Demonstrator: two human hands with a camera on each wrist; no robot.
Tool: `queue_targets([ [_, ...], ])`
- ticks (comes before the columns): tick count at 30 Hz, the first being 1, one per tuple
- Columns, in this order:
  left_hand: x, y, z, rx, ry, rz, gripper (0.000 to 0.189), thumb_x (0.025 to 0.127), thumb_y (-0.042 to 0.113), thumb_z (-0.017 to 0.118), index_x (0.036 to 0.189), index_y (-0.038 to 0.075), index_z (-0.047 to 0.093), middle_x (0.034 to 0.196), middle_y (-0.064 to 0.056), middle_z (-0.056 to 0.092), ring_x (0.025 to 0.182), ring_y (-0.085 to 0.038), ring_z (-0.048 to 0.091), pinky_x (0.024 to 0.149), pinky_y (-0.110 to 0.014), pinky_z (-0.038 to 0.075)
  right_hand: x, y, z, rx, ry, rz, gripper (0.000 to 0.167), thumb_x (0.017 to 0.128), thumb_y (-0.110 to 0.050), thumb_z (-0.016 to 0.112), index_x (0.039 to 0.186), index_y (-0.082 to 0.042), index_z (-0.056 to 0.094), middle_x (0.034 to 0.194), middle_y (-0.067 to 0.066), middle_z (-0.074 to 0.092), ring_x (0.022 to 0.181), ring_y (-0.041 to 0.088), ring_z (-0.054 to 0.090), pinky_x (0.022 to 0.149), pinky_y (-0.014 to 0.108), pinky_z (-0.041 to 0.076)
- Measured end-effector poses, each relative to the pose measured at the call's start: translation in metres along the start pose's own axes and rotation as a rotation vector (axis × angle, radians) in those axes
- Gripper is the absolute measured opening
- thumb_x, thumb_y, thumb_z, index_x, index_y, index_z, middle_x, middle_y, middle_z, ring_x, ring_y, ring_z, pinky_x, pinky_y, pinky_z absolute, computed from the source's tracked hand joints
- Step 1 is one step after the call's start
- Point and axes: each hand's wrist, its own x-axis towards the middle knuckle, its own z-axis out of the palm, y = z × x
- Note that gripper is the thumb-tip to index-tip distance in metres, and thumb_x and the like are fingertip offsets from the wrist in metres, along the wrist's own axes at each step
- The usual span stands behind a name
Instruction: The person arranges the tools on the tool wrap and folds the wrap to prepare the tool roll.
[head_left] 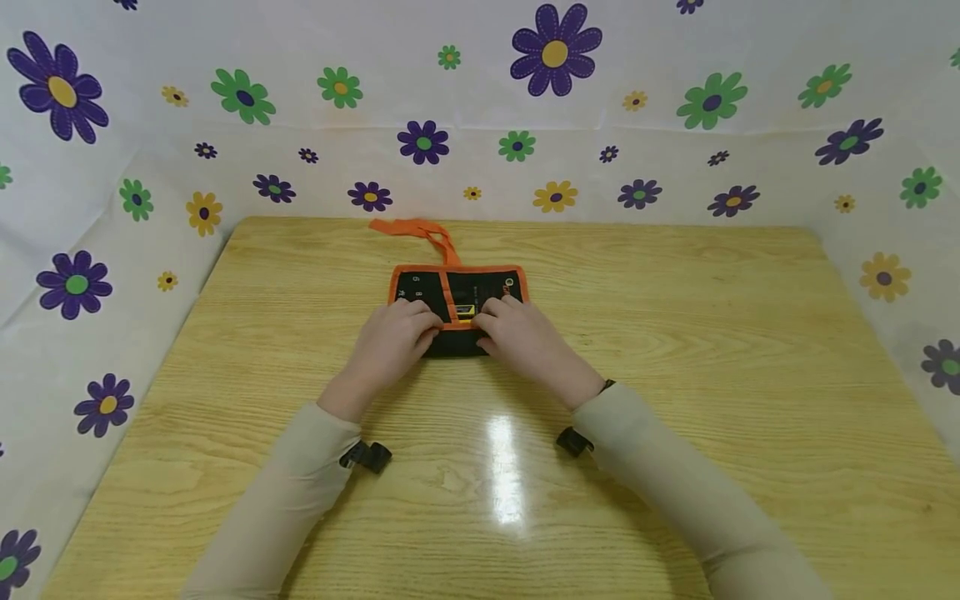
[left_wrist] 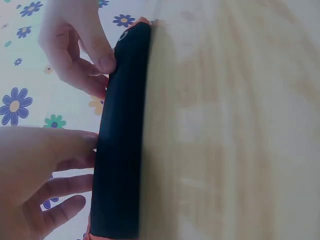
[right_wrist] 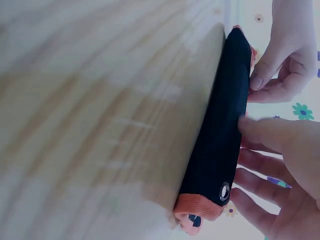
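Observation:
A black fabric tool roll (head_left: 480, 342) with orange trim lies partly folded near the back middle of the table. My left hand (head_left: 397, 333) grips its near orange-edged fold on the left, thumb at the front and fingers over the top. On the right side my right hand (head_left: 525, 333) pinches the same edge. Between the hands, a yellow and black item (head_left: 465, 312) shows in a pocket. The right wrist view shows the thick black front of the roll (right_wrist: 220, 120), with a metal eyelet (right_wrist: 224, 191) near one end.
An orange tie strap (head_left: 411, 227) trails from the roll toward the table's back edge. The wooden table (head_left: 675, 333) is bordered behind and at the sides by a white flowered cloth (head_left: 480, 100).

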Motion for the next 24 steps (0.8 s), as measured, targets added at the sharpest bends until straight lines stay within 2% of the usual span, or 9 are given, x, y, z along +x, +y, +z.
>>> queue_targets([
  [3, -0.001, -0.002, 0.003, 0.002, -0.080, -0.037, 0.029, 0.087, 0.033, 0.072, 0.103, 0.009, 0.073, 0.098, -0.003, 0.066, 0.087, -0.022, 0.061, 0.076, -0.039, 0.051, -0.001, 0.001, 0.002, 0.006, -0.095, 0.020, 0.044, 0.086, -0.034, 0.073, 0.118, -0.005, 0.066, 0.110, 0.009, 0.061, 0.096, 0.025, 0.057, 0.083, 0.036, 0.050],
  [6, -0.002, -0.005, 0.005, -0.031, -0.151, -0.081, 0.042, 0.081, 0.039, 0.076, 0.110, 0.010, 0.071, 0.105, -0.003, 0.065, 0.095, -0.022, 0.061, 0.084, -0.040, 0.050, -0.001, 0.001, 0.004, 0.008, -0.152, 0.038, 0.052, 0.084, -0.034, 0.074, 0.125, -0.005, 0.062, 0.116, 0.010, 0.058, 0.103, 0.028, 0.055, 0.090, 0.038, 0.048],
  [9, -0.001, -0.007, 0.006, -0.055, -0.185, -0.091, 0.044, 0.078, 0.033, 0.080, 0.113, 0.009, 0.069, 0.107, -0.004, 0.064, 0.097, -0.022, 0.060, 0.086, -0.039, 0.048, 0.000, 0.000, 0.004, -0.020, -0.165, 0.028, 0.049, 0.085, -0.028, 0.075, 0.125, -0.005, 0.061, 0.116, 0.011, 0.059, 0.103, 0.028, 0.056, 0.090, 0.038, 0.048],
  [14, 0.004, -0.007, 0.001, -0.058, -0.204, -0.047, 0.035, 0.083, 0.025, 0.076, 0.111, 0.006, 0.068, 0.103, -0.006, 0.065, 0.092, -0.022, 0.061, 0.082, -0.040, 0.050, 0.000, 0.000, 0.000, -0.045, -0.150, -0.002, 0.042, 0.086, -0.024, 0.073, 0.121, -0.002, 0.061, 0.111, 0.013, 0.062, 0.098, 0.029, 0.060, 0.085, 0.038, 0.050],
  [18, 0.009, -0.011, -0.004, -0.114, -0.251, -0.052, 0.027, 0.089, 0.023, 0.070, 0.110, 0.007, 0.067, 0.102, -0.005, 0.067, 0.092, -0.020, 0.063, 0.082, -0.039, 0.051, 0.000, 0.003, -0.004, 0.070, -0.146, 0.028, 0.041, 0.090, -0.018, 0.069, 0.125, -0.001, 0.056, 0.108, 0.014, 0.065, 0.099, 0.030, 0.061, 0.093, 0.041, 0.047],
  [21, 0.015, -0.011, -0.010, -0.139, -0.298, -0.082, 0.018, 0.094, 0.023, 0.063, 0.106, 0.010, 0.066, 0.095, -0.001, 0.067, 0.084, -0.018, 0.062, 0.078, -0.037, 0.050, 0.002, 0.009, -0.005, 0.187, -0.163, 0.069, 0.036, 0.094, -0.015, 0.061, 0.126, -0.001, 0.052, 0.100, 0.012, 0.067, 0.090, 0.028, 0.062, 0.095, 0.043, 0.046],
  [24, 0.023, -0.011, -0.012, -0.148, -0.336, -0.106, 0.013, 0.098, 0.021, 0.056, 0.101, 0.011, 0.064, 0.088, -0.001, 0.064, 0.075, -0.017, 0.057, 0.071, -0.035, 0.048, 0.006, 0.016, -0.004, 0.339, -0.216, 0.142, 0.030, 0.099, -0.013, 0.053, 0.127, -0.002, 0.051, 0.103, 0.012, 0.066, 0.086, 0.025, 0.062, 0.088, 0.040, 0.049],
])
